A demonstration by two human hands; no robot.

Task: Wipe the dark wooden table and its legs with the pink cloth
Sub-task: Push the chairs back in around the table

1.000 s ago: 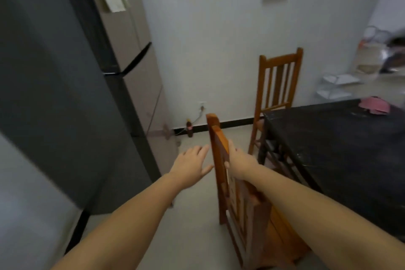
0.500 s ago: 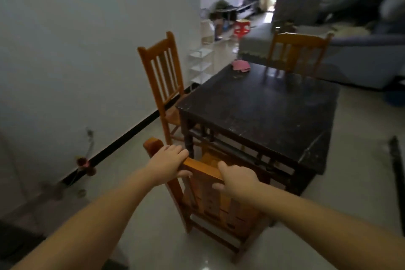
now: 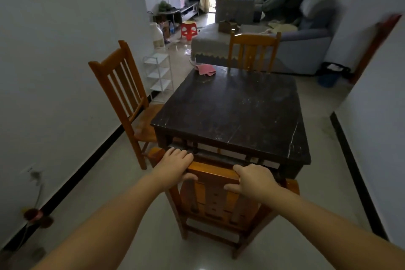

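Observation:
The dark wooden table (image 3: 232,107) stands square in the middle of the room, its top scuffed and dusty. A crumpled pink cloth (image 3: 206,69) lies on its far left corner, well beyond both hands. In front of the table's near edge stands an orange wooden chair (image 3: 214,199) with its back toward me. My left hand (image 3: 175,163) grips the left end of its top rail, fingers curled over it. My right hand (image 3: 254,181) grips the right part of the same rail. The table's near legs are partly hidden behind the chair.
A second orange chair (image 3: 122,94) stands at the table's left by the white wall, a third (image 3: 252,50) at the far side. A white wire rack (image 3: 160,74), grey sofa (image 3: 295,35) and red stool (image 3: 189,29) lie beyond. Bare tiled floor runs along the table's right.
The view has swung from the fridge side to face the table squarely. My left hand came onto the chair's top rail, and both hands now hold the chair in front of the table.

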